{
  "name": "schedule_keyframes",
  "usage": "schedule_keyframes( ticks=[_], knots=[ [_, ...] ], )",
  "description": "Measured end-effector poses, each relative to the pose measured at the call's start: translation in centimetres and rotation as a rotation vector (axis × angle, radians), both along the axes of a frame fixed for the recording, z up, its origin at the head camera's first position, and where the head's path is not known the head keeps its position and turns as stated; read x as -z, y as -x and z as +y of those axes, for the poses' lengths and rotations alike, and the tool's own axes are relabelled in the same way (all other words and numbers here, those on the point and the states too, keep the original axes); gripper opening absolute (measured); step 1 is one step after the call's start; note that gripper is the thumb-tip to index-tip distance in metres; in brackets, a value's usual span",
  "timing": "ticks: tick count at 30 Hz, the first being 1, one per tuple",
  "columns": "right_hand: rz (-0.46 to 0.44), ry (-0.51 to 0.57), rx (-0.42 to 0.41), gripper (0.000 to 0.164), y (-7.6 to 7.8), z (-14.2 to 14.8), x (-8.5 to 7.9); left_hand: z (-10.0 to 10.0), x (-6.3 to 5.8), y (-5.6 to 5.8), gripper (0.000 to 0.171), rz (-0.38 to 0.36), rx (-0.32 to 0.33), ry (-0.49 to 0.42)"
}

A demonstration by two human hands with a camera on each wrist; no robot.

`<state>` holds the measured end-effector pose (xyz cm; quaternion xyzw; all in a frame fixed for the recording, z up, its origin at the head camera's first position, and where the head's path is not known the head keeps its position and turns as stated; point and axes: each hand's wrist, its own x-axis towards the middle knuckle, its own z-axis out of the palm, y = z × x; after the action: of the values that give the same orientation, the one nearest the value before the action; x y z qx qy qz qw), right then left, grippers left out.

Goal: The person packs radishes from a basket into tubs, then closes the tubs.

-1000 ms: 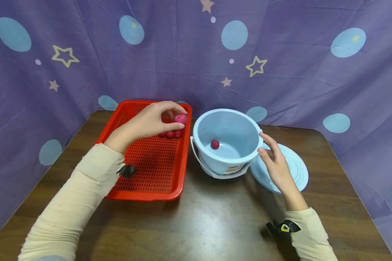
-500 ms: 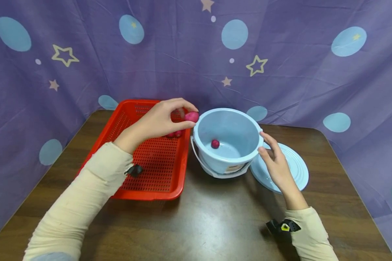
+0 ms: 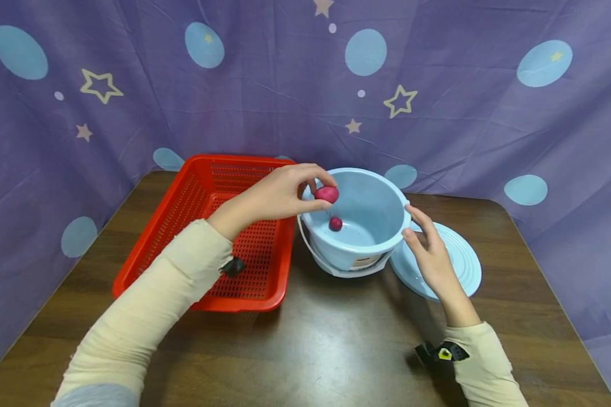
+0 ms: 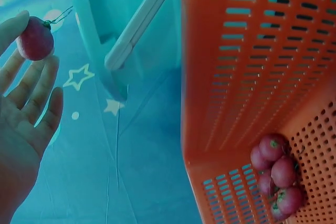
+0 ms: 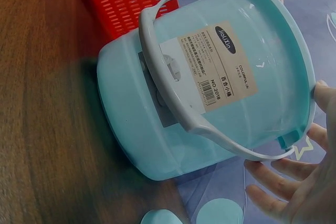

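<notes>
Radish (image 3: pixel 327 195) pinched between the left hand's (image 3: pixel 285 195) thumb and fingers, over the bucket's (image 3: pixel 379 206) left side! Second radish (image 3: pixel 335 224) inside it; right hand (image 3: pixel 431 260) gripping its right rim. Lid (image 3: pixel 465 263) right of the bucket, basket (image 3: pixel 284 265) left, holding more radishes (image 4: pixel 283 172).

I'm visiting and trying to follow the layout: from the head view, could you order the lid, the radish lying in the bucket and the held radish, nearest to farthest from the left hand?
1. Held radish: pinched by the left hand.
2. Lower radish: lying inside the bucket, just right of the hand.
3. Lid: farther right, beyond the bucket.
</notes>
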<state>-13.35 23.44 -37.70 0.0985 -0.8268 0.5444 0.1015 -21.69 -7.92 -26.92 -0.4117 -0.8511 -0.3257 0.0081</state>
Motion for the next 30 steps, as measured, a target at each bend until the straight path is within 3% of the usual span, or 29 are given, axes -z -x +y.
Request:
schedule_keyframes(
  ticks=[16,30],
  knots=[
    [-0.012,-0.008,0.012,0.049,-0.1,0.0,-0.1,1.3,1.8,0.2,0.033,-0.023,0.063,0.15],
    [-0.007,-0.003,0.008,0.049,-0.1,0.0,0.0,1.1,1.7,0.4,0.033,-0.075,0.065,0.161]
  ],
)
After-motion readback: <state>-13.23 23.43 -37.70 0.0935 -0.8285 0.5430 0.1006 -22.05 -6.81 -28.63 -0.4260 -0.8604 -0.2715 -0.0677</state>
